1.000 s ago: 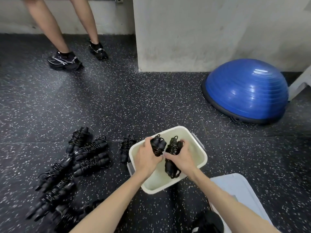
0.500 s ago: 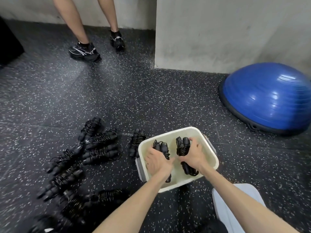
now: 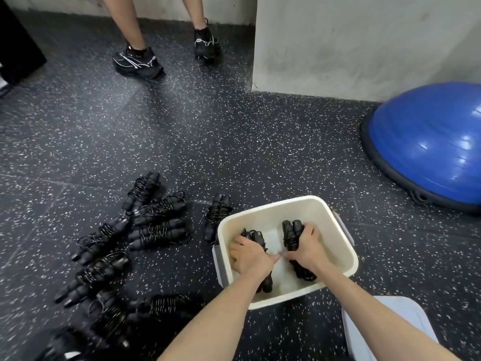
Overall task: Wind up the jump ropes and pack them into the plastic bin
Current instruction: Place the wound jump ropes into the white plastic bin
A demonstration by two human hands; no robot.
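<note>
Where speckled black floor (image 3: 234, 142) meets grey wall (image 3: 351, 43), blue dome (image 3: 429, 147).

You have a cream plastic bin (image 3: 335, 222) before you, its walls smooth with a soft sheen, and grey plastic clips on its sides. The wound black jump ropes (image 3: 156, 225) on the floor look like matt foam or rubber grips wrapped in thin, faintly glossy cord. The dark rubber floor (image 3: 234, 142) is matt and finely grained, flecked with white. The blue dome-shaped balance trainer (image 3: 429, 149) is glossy, smooth ribbed rubber, catching bright highlights, on a dull black base. The grey wall (image 3: 351, 43) is rough, matt, stained concrete. The pale bluish lid (image 3: 390, 327) near your right arm looks like smooth plastic.
</note>
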